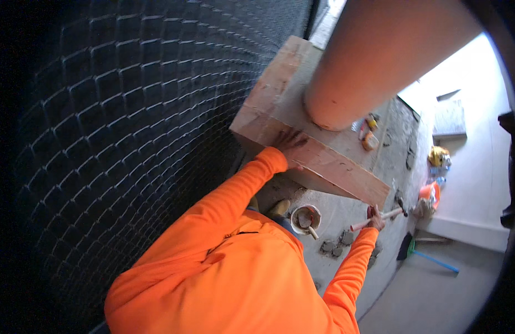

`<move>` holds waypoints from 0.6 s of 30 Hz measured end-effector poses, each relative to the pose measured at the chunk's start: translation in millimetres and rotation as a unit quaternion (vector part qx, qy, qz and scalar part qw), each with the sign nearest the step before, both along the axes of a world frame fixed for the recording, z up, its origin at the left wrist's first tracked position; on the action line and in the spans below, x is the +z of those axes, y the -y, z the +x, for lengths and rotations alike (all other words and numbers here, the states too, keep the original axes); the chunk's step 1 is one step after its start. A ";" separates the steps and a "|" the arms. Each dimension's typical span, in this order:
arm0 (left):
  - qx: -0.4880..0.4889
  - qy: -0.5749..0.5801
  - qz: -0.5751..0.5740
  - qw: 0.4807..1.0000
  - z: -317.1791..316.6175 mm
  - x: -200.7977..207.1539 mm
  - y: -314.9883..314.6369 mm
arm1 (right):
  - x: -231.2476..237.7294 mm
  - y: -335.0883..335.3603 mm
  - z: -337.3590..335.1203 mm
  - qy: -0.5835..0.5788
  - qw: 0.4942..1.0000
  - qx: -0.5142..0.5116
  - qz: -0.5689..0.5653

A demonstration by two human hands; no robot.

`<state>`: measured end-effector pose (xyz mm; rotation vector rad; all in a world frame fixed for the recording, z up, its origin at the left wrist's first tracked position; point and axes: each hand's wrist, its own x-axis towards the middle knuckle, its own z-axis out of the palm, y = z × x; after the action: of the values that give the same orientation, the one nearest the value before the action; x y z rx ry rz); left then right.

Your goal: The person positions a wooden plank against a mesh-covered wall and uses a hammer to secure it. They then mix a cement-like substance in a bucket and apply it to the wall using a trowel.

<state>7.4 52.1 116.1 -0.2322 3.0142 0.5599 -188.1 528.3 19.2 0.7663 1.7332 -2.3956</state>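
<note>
My left hand [289,142] lies on the top rim of a box-shaped plinth [338,167], its fingers spread. This plinth surrounds the foot of a thick round column [374,61], and pale pinkish strips line its rim. Near the plinth's right-hand corner, my right hand [375,218] is closed around the handle of a hammer [392,213]. The hammer's dark head points right, and its light wooden handle sticks out to the left of my hand. Whether the right hand also touches the corner, I cannot tell.
A bucket [305,219] with a stick-like handle stands by my feet. Mortar lumps [338,245] dot the floor. Tape rolls [370,141] lie beside the column. Wire mesh [129,111] runs along the left. An orange bucket [430,193] and a broom [430,259] are at right.
</note>
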 end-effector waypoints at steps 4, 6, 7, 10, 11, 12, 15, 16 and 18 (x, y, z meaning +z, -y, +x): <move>0.017 -0.017 0.000 1.000 1.0 -2.6 -3.5 | 29.7 17.4 9.4 -0.007 0.998 -0.006 0.068; 0.025 -0.006 0.018 0.999 0.6 -5.5 -4.9 | 37.0 21.9 11.6 0.002 0.997 0.000 0.074; 0.027 -0.012 0.015 0.999 -0.2 -7.3 -4.7 | 38.4 22.9 12.1 0.010 0.997 0.006 0.079; 0.021 0.002 0.028 0.999 -4.7 -12.3 -2.9 | 38.2 21.3 10.6 0.012 0.997 0.018 0.079; 0.019 -0.002 0.026 0.999 -6.1 -13.8 -2.1 | 37.3 20.2 9.9 0.015 0.997 0.021 0.078; 0.017 -0.006 0.025 1.000 -7.0 -15.3 -1.5 | 36.3 19.3 9.1 0.027 0.996 0.011 0.088; 0.021 -0.019 0.026 0.999 -6.3 -19.1 -1.9 | 34.9 17.6 8.5 0.025 0.994 0.023 0.101; 0.026 -0.045 0.030 0.998 -4.9 -20.5 -2.7 | 35.1 17.9 9.0 0.023 0.996 0.027 0.084; 0.032 -0.098 0.037 0.994 -0.4 -24.4 -3.9 | 36.4 20.1 10.6 0.026 0.996 0.002 0.084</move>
<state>7.0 56.0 91.7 -0.2862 3.1745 0.7414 -177.5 508.1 55.6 0.8361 1.9325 -2.2268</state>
